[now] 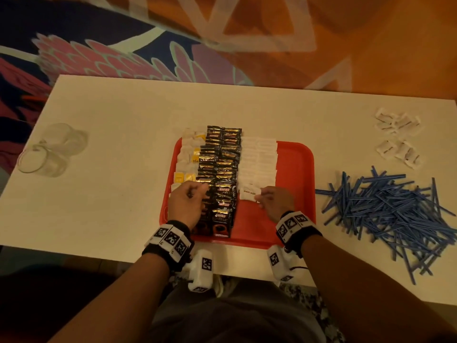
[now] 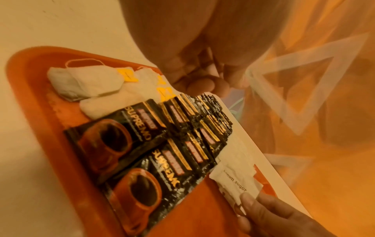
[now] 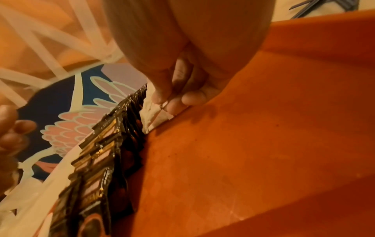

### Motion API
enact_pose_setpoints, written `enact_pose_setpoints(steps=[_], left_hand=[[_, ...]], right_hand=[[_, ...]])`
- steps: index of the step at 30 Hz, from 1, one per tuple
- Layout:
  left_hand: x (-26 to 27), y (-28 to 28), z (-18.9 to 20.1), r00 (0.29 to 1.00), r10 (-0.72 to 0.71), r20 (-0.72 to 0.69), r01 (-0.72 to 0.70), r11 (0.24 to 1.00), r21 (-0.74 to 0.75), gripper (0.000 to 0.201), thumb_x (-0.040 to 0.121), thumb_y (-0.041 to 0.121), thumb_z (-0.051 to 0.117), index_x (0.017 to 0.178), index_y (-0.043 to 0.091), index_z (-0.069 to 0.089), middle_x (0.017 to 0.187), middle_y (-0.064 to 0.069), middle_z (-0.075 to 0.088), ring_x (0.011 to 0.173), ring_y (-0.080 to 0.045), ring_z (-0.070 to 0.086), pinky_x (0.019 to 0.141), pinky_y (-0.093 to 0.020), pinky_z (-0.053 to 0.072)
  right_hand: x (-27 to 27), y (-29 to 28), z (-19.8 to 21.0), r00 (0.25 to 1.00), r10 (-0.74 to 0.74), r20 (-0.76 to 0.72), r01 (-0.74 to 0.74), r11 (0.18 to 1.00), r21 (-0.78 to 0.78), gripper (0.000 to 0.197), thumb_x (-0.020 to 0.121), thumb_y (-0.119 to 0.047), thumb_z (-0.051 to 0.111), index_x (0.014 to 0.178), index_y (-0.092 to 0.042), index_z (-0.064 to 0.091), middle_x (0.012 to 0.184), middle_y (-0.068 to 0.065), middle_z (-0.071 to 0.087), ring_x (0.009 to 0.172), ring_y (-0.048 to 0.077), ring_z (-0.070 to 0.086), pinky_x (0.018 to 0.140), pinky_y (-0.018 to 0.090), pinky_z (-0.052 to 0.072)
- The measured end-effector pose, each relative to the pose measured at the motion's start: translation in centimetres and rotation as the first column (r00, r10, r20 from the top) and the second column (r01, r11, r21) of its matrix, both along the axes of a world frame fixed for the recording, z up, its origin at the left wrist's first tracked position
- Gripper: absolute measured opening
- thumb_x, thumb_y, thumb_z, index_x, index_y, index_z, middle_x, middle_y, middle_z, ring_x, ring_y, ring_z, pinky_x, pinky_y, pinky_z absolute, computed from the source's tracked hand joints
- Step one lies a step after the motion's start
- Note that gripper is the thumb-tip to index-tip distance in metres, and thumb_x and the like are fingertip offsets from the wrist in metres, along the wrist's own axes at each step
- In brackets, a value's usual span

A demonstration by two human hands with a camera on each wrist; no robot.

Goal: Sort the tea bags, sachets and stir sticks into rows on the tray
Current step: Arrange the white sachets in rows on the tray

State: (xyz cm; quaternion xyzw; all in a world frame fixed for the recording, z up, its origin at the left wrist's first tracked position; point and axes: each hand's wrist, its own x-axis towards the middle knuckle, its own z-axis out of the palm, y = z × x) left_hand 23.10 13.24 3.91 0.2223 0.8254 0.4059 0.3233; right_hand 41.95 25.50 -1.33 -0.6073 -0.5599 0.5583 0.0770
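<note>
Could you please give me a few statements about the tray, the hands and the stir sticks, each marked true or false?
1. The right hand pinches a brown sugar sachet. True.
2. The blue stir sticks lie in a row on the red tray. False: they lie piled on the table, right of the tray.
3. The black coffee sachets sit between the tea bags and white sachets. True.
4. The left hand holds a glass. False: it is over the tray's left rows.

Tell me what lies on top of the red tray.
On the red tray: a row of tea bags, two rows of black coffee sachets and a row of white sugar sachets. The left hand covers some near ones.
</note>
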Motion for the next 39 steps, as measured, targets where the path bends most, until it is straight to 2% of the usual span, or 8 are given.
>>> enact_pose_setpoints(steps=[4, 8, 11, 16, 22, 32, 37, 39], left_hand=[[-1.0, -1.2, -0.2, 0.999, 0.034, 0.009, -0.034, 0.999, -0.006, 0.014, 0.095, 0.029, 0.064, 0.086, 0.019, 0.067, 0.081, 0.000, 0.068, 0.067, -0.013, 0.063, 0.073, -0.040, 0.059], [-1.8, -2.0, -0.4, 0.998, 0.056, 0.005, -0.056, 0.997, -0.048, 0.016, 0.090, 0.037, 0.067, 0.083, 0.023, 0.068, 0.084, 0.000, 0.070, 0.078, -0.021, 0.067, 0.079, -0.051, 0.059], [-2.2, -2.5, -0.8, 0.997, 0.075, 0.026, -0.074, 0.996, -0.054, 0.030, 0.073, 0.060, 0.062, 0.081, 0.032, 0.067, 0.084, 0.004, 0.071, 0.083, -0.027, 0.070, 0.077, -0.057, 0.058], [-2.5, -2.6, -0.5, 0.998, 0.065, -0.022, -0.066, 0.996, -0.052, 0.010, 0.090, 0.033, 0.066, 0.081, 0.028, 0.067, 0.083, 0.000, 0.070, 0.080, -0.030, 0.068, 0.073, -0.057, 0.058], [-3.6, -2.9, -0.6, 0.999, 0.039, -0.014, -0.040, 0.999, -0.028, 0.011, 0.093, 0.021, 0.066, 0.082, 0.024, 0.065, 0.084, -0.003, 0.067, 0.081, -0.023, 0.065, 0.074, -0.034, 0.055], [-2.6, 0.3, 0.0, 0.972, -0.229, -0.059, 0.228, 0.973, -0.020, 0.006, 0.096, 0.024, 0.062, 0.091, 0.024, 0.066, 0.087, 0.004, 0.066, 0.081, -0.013, 0.062, 0.073, -0.025, 0.050], [2.5, 5.1, 0.9, 0.829, -0.549, -0.109, 0.544, 0.836, -0.071, 0.003, 0.096, 0.026, 0.061, 0.095, 0.025, 0.064, 0.082, 0.009, 0.062, 0.076, -0.006, 0.058, 0.063, -0.012, 0.040], [5.5, 7.5, 0.9, 0.754, -0.647, -0.111, 0.640, 0.763, -0.095, 0.007, 0.097, 0.026, 0.060, 0.101, 0.023, 0.064, 0.082, 0.008, 0.063, 0.074, -0.007, 0.059, 0.064, -0.019, 0.046]], right_hand=[[-1.3, 0.3, -0.9, 0.995, 0.064, 0.079, -0.069, 0.996, 0.056, 0.010, 0.087, -0.017, 0.072, 0.095, -0.013, 0.066, 0.096, 0.009, 0.072, 0.081, 0.018, 0.067, 0.074, 0.026, 0.054], [-2.0, 0.4, -1.1, 0.956, 0.073, 0.286, -0.127, 0.976, 0.175, 0.016, 0.088, -0.029, 0.070, 0.088, -0.016, 0.062, 0.084, -0.005, 0.059, 0.067, 0.005, 0.049, 0.050, 0.011, 0.029], [-2.1, 0.1, -1.2, 0.949, 0.065, 0.308, -0.135, 0.968, 0.212, 0.021, 0.087, -0.033, 0.070, 0.086, -0.018, 0.054, 0.082, -0.003, 0.059, 0.067, 0.008, 0.052, 0.053, 0.022, 0.041], [-3.1, -0.6, -1.2, 0.923, 0.270, 0.275, -0.370, 0.820, 0.437, 0.006, 0.090, -0.010, 0.062, 0.094, -0.013, 0.060, 0.094, 0.002, 0.057, 0.092, 0.019, 0.054, 0.080, 0.031, 0.048], [-4.2, -0.7, -2.1, 0.858, 0.378, 0.349, -0.500, 0.772, 0.393, 0.032, 0.093, -0.002, 0.054, 0.121, -0.016, 0.062, 0.121, 0.002, 0.052, 0.118, 0.017, 0.043, 0.095, 0.031, 0.044], [-1.9, -2.0, 0.2, 0.921, 0.203, 0.334, -0.327, 0.869, 0.372, 0.027, 0.093, -0.020, 0.060, 0.119, -0.025, 0.062, 0.116, -0.003, 0.062, 0.107, 0.016, 0.058, 0.093, 0.031, 0.047], [3.4, -2.6, 1.7, 0.964, -0.002, 0.265, -0.085, 0.946, 0.313, 0.025, 0.093, -0.022, 0.057, 0.118, -0.024, 0.061, 0.104, -0.006, 0.065, 0.092, 0.013, 0.059, 0.086, 0.032, 0.052], [6.3, -2.4, 2.2, 0.962, -0.085, 0.260, 0.002, 0.953, 0.304, 0.024, 0.093, -0.022, 0.057, 0.116, -0.024, 0.062, 0.097, -0.008, 0.064, 0.089, 0.013, 0.060, 0.083, 0.030, 0.052]])
